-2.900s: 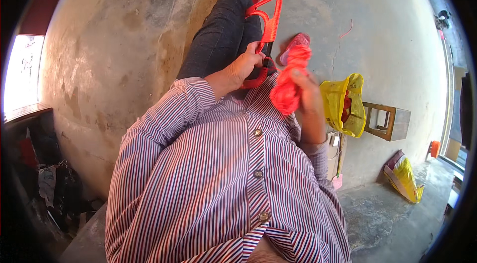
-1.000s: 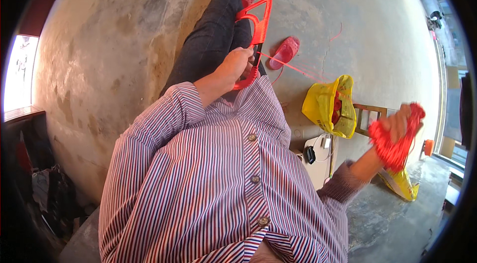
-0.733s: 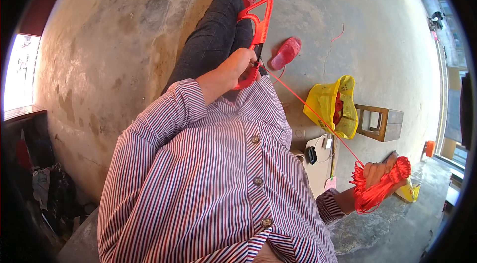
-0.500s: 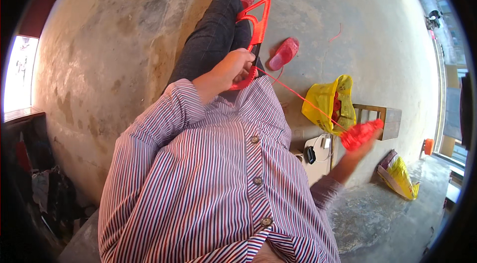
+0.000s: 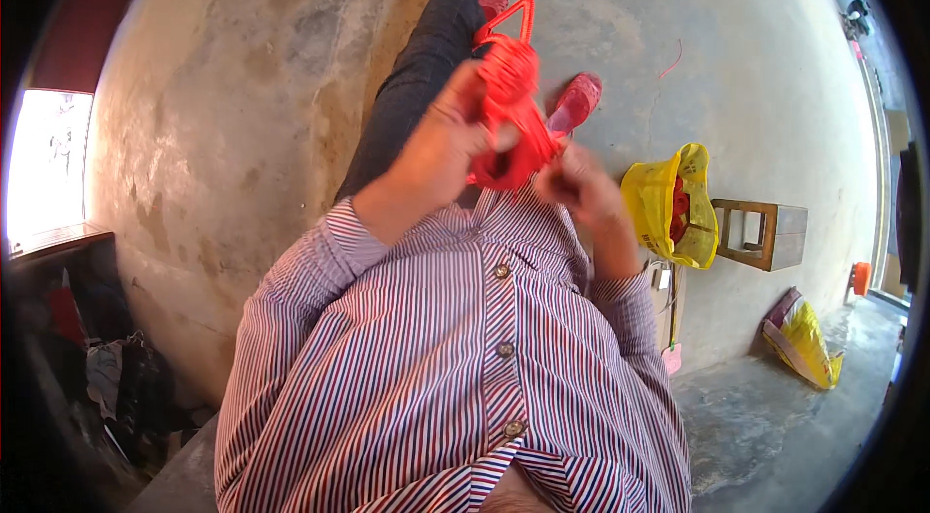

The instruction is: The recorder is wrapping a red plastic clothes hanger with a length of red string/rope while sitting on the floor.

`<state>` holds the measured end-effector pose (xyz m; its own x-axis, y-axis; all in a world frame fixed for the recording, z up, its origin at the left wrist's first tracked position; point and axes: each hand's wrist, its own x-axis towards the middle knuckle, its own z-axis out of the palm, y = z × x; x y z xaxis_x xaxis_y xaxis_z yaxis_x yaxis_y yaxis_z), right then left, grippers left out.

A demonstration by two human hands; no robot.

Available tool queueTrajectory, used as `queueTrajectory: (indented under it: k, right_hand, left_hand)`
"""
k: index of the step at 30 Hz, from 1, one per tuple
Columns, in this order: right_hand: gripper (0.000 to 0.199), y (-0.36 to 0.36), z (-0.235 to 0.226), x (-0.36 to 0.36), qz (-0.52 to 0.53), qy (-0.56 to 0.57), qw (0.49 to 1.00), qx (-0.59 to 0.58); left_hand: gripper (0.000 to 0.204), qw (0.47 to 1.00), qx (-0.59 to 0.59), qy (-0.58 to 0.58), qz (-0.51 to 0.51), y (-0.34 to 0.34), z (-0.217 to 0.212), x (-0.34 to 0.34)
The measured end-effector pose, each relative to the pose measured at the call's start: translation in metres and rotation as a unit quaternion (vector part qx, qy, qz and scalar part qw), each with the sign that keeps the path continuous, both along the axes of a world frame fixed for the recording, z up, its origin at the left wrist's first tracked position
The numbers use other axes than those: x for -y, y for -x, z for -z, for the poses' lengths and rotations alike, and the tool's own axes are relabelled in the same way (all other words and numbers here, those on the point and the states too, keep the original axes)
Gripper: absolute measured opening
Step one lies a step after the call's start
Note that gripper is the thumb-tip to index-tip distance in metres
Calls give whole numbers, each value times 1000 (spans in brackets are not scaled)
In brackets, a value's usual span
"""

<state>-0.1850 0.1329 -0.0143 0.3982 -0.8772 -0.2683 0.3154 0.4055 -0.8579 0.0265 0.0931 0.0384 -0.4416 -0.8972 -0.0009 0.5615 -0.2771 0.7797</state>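
In front of my lap is a red frame [image 5: 526, 17] wrapped in cord, its angular far end jutting out over my legs. A bunched mass of red cord [image 5: 511, 72] lies against it and covers much of it. My left hand [image 5: 426, 159] grips the frame and bundle from the left, fingers curled and slightly blurred. At the lower right edge of the red cord is my right hand [image 5: 589, 188], its fingers bent and closed on the cord. Motion blur hides exactly how the fingers meet it.
A yellow bag [image 5: 651, 203] with red material inside stands on the right, beside a small wooden stool [image 5: 780, 234]. A red slipper [image 5: 578, 101] lies past my right hand. A yellow sack [image 5: 809, 343] is farther right. Dark clutter [image 5: 107, 373] sits at the left.
My right hand has swung in from the far right, bringing the cord bundle to the frame. The long taut strand between them is gone. My left hand stays at the frame.
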Motion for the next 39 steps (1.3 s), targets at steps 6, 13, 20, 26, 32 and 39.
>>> queueTrajectory:
  k: [6,13,20,26,32,39]
  right_hand:
    - [48,20,45,60,39,125,983,-132]
    - [47,-22,34,54,-53,293,828,-475]
    - [43,6,45,31,163,223,932,-233]
    - [54,54,-15,0,324,129,913,210]
    - [47,136,-48,-34,207,276,881,324]
    - [36,20,-5,-22,209,43,977,-24]
  left_hand:
    - [50,766,480,424,-61,-39,15,50]
    - [32,651,655,372,97,-11,39,38]
    - [41,868,456,192,-44,-11,82,51]
    - [59,960,224,-141,91,10,103,44]
    - [68,971,206,-110,58,13,106,30]
    - [68,966,226,-97,72,14,97,25]
